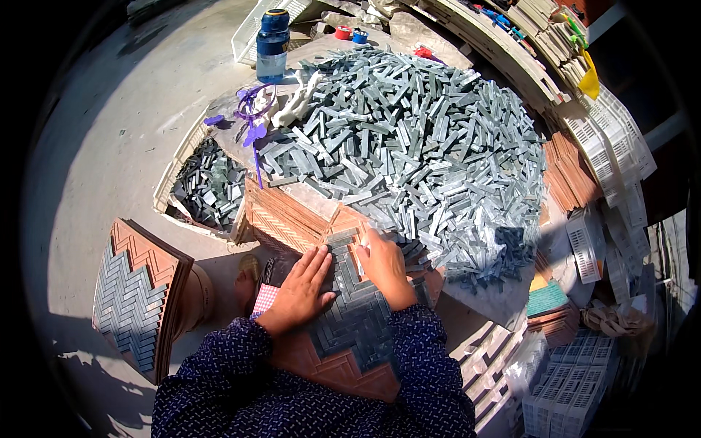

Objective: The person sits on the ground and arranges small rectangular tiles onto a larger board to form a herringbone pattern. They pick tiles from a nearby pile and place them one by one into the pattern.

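A terracotta-coloured template board [303,352] with a zigzag edge lies before me. Dark grey stone strips [350,321] fill much of it in a herringbone pattern. My left hand [299,288] rests flat on the strips and the board's left side, fingers stretched out and holding nothing. Near the board's far end, my right hand [383,266] has its fingers curled down against the pattern beside an unfilled slot. Whatever those fingers pinch, if anything, is hidden beneath them.
Loose grey strips [431,139] are heaped beyond the board. A crate [162,191] at left holds darker pieces. Filled boards [131,306] stand stacked at left; bare boards [281,212] lie ahead. A blue bottle [272,47] stands far back. White baskets [569,379] sit at right.
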A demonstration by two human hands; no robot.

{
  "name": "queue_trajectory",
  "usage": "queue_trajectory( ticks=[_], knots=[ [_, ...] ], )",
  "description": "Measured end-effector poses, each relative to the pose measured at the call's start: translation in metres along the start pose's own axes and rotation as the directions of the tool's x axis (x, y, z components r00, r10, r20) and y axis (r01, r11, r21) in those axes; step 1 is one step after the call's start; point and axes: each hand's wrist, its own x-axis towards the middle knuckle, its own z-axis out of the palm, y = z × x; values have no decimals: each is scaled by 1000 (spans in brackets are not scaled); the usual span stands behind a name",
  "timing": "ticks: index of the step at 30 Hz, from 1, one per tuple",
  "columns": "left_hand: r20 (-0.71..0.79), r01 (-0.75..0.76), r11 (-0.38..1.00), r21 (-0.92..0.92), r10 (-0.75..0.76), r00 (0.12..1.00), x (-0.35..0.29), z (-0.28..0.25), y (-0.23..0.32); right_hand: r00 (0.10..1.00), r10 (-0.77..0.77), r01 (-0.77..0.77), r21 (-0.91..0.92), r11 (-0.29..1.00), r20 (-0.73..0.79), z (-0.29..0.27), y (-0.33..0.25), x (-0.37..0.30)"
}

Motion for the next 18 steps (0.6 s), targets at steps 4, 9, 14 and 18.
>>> queue_trajectory(
  ticks=[4,9,14,18],
  knots=[
    [6,3,999,-36,-3,1000,1,0,-1,1000,-8,7,244,970,2,7,1,-9],
    [7,11,1000,-17,-10,1000,0,0,0,996,78,-83,118,990,48,14,5,-29],
    [-7,-6,1000,-5,6,1000,2,0,0,986,79,-86,-42,995,-147,18,-5,-33],
    [-6,-2,1000,10,3,1000,0,0,0,991,31,-29,21,999,-126,16,-7,-39]
  ],
)
